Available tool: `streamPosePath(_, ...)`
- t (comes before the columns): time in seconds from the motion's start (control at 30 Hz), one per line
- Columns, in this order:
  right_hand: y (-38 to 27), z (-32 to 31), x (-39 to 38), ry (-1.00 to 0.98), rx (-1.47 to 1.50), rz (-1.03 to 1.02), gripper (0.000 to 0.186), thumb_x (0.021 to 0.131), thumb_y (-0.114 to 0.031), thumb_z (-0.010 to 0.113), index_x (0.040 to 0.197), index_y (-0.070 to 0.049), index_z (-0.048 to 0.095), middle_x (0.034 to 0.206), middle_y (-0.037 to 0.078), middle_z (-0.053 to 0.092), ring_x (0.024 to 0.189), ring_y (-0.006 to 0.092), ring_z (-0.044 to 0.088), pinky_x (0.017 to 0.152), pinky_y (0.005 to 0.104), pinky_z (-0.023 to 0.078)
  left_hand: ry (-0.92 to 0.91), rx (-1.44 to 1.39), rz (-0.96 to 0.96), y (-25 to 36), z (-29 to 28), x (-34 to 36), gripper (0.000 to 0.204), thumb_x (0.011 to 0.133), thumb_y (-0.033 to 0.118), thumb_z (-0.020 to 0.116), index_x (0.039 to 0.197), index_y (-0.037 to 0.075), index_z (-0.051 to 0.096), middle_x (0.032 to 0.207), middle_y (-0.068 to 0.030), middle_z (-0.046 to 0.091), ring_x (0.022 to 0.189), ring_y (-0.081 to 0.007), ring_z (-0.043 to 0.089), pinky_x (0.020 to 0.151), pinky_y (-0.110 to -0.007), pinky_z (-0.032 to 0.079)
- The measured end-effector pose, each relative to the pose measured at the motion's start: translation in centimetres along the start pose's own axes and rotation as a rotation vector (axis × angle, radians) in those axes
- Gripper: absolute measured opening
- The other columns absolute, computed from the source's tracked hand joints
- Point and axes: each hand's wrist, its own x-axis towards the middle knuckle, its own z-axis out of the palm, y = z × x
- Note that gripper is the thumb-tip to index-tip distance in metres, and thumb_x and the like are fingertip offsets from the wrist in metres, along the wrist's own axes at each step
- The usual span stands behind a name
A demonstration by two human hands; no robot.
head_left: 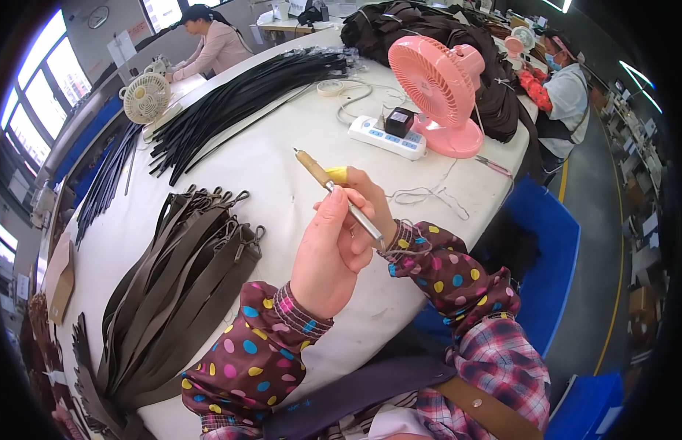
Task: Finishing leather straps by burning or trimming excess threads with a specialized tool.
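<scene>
Both hands meet over the white tabletop (282, 176), just right of the heap of brown straps (176, 286). The right hand (370, 209) grips a wooden-handled metal tool (341, 198), tilted. The left hand (330, 253) closes its grip against the tool's shaft.

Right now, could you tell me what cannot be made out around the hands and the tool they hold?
- Head view: the tool has its metal tip hidden between the left hand and the right hand.
- Whether anything is being worked at the tip: covered by the left hand.
- The yellow piece beside the handle: too small to identify.
- The brown straps: lower ends cut off by the picture's edge.
</scene>
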Motion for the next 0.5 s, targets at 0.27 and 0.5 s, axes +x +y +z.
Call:
streamPosePath(0.27,0.0,1.7,3.3,0.009,-0.411,-0.406,0.023,0.079,-0.004,0.065,0.1,-0.007,0.055,0.085,0.007,0.059,0.071,0.0217,0.06,0.06,0.0287,0.049,0.132,0.043,-0.009,-0.1,-3.3,0.2,0.025,0.099,0.036,0.04,0.093,0.014,0.048,0.083,0.0018,0.05,0.061,-0.0045,0.038,0.046,-0.018,0.029)
streamPosePath(0.5,1.1,2.8,2.7,0.016,-0.527,-0.435,0.019,0.081,-0.006,0.067,0.099,-0.006,0.059,0.083,0.006,0.06,0.066,0.0188,0.059,0.057,0.0265,0.048,0.084,0.412,-0.141,1.9,-6.6,-4.1,0.036,0.1,0.032,0.039,0.122,0.004,0.045,0.101,-0.0035,0.058,0.068,-0.0074,0.047,0.056,-0.02,0.039)
